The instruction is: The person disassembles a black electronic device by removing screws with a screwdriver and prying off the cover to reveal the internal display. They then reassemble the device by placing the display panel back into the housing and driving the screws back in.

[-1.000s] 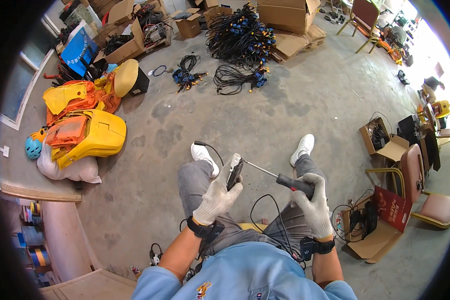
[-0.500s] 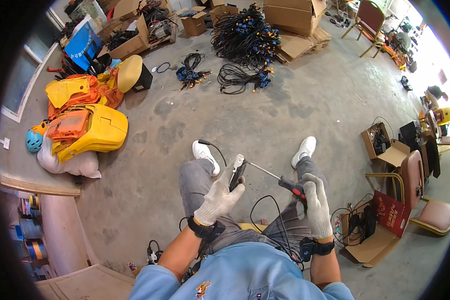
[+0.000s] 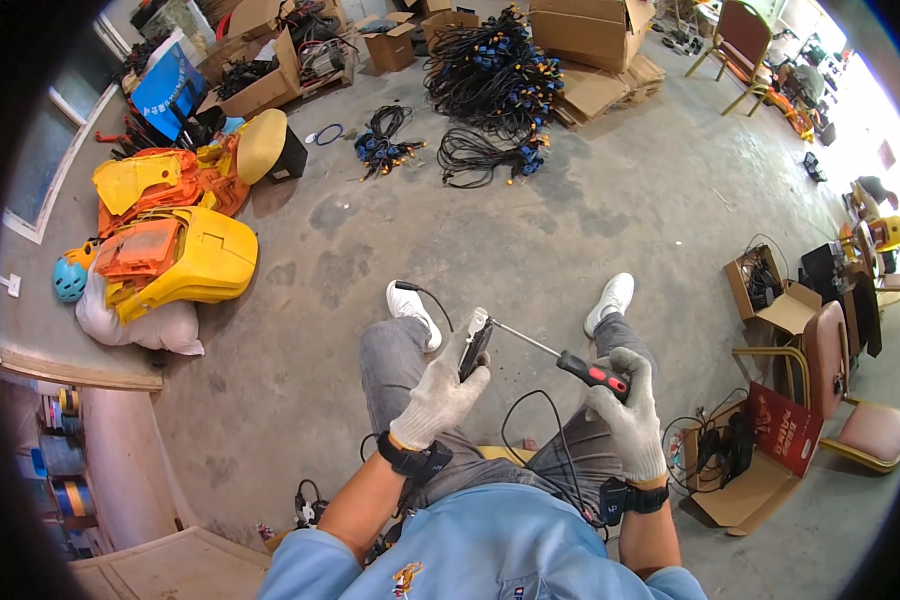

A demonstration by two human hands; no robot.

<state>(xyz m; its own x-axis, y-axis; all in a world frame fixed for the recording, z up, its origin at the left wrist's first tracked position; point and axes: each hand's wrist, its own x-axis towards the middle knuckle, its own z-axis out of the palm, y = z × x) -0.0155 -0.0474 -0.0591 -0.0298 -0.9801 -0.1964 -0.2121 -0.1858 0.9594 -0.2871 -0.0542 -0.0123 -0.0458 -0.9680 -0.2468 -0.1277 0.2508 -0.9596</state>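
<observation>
My left hand, in a white knit glove, is closed around a small black device held upright above my lap. A black cable with a plug end reaches out beyond that hand, over my left shoe. To the right, my gloved right hand grips the black-and-red handle of a screwdriver. Its metal shaft slants up to the left, and the tip meets the top of the device. What the tip bears on is too small to make out. A black cord loops between my thighs.
Orange and yellow plastic shells lie on the left. Ahead are heaps of black cable with blue connectors and some cardboard boxes. On the right stand an open carton with cords and a pink-padded chair.
My right hand's fingers have shifted on the screwdriver: they were stretched up beside the handle and now curl around its end. More red shows on the handle. My left hand stays in place.
</observation>
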